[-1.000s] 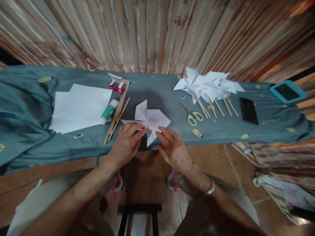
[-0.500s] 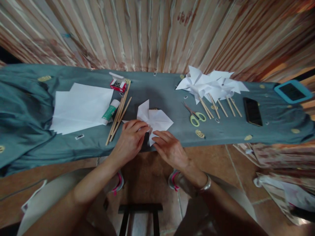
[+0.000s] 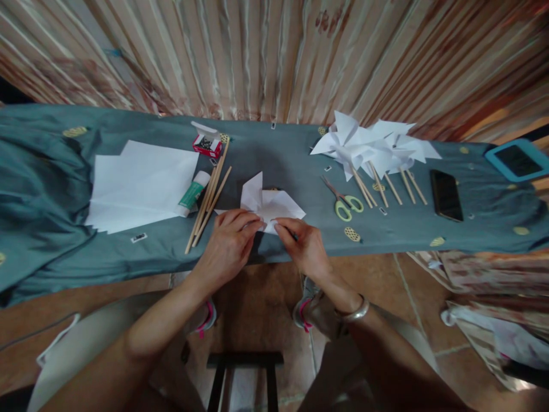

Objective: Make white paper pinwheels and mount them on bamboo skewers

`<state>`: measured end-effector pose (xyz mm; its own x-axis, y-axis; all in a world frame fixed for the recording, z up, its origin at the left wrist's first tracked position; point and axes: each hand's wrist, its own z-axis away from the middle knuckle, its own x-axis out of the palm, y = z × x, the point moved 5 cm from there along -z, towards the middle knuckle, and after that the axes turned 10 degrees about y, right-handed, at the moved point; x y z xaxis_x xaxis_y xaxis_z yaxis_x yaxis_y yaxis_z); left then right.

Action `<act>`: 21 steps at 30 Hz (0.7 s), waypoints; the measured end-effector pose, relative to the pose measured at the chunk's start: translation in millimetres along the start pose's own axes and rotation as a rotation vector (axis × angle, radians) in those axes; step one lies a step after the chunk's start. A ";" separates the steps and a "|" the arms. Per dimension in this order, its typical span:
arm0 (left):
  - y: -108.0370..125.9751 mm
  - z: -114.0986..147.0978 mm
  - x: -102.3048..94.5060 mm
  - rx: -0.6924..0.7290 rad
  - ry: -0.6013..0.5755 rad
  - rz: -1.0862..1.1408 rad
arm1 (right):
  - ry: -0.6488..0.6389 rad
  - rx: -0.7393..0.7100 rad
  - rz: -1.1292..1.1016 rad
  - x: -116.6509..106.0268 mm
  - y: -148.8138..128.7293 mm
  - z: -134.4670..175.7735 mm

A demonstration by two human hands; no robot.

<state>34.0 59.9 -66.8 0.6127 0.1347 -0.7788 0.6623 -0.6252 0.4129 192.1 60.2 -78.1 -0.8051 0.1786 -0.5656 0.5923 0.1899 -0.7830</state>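
Note:
A white paper pinwheel (image 3: 277,205), partly folded, lies on the cloth-covered table in front of me. My left hand (image 3: 231,237) pinches it near its centre, thumb and forefinger together. Closed on its near flap is my right hand (image 3: 301,243), which bends that corner in toward the middle. The fingers hide part of the centre and the near blade. Just left of the pinwheel lie several wooden sticks (image 3: 209,201) and a green and white glue stick (image 3: 193,193).
White paper sheets (image 3: 137,186) are stacked at left. Behind the sticks stands an open red box of pins (image 3: 208,144). Green-handled scissors (image 3: 343,201), finished pinwheels on sticks (image 3: 360,140), a phone (image 3: 446,194) and a blue-framed device (image 3: 518,159) lie at right.
My right hand has brought the near flap of the pinwheel up toward the centre, and its fingers have closed into a pinch. My left hand keeps its hold on the paper.

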 end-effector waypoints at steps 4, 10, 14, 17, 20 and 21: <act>0.8 -0.3 -1.5 0.008 0.016 0.002 | -0.010 0.055 -0.006 0.9 2.0 -1.9; -0.8 -1.2 -7.1 -0.004 0.059 -0.015 | 0.079 0.025 -0.021 -24.4 8.7 -9.5; -4.0 -0.6 -9.3 -0.013 0.070 -0.040 | 0.157 -0.087 0.190 -38.8 23.2 -20.3; -8.5 -0.3 -9.0 -0.024 0.069 -0.071 | 0.086 -0.130 0.233 -36.1 28.8 -24.1; -16.1 -0.5 -9.5 -0.022 0.081 -0.106 | 0.051 -0.095 0.187 -37.0 26.6 -20.8; -19.9 -0.7 -10.3 -0.025 0.087 -0.123 | 0.041 -0.068 0.162 -38.3 25.3 -17.7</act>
<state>14.8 71.5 -66.6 0.5608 0.2754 -0.7808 0.7442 -0.5810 0.3296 238.5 75.2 -71.6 -0.6978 0.2513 -0.6708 0.7161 0.2199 -0.6625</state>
